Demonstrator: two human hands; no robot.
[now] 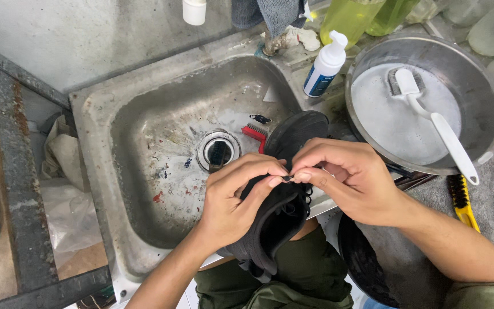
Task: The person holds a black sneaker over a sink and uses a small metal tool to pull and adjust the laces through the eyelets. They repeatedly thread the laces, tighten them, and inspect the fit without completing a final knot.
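I hold the black fabric sneaker [281,212] over the front rim of the scuffed steel sink [144,143]. Left hand [232,200] and right hand [344,177] pinch a black lace end [286,178], probably. Best to keep the shoe braced and pull the lace straight

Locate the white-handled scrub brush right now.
In the head view, upper right: the white-handled scrub brush lies in the sudsy metal basin, right of the sink and the white pump bottle, beyond the right hand.
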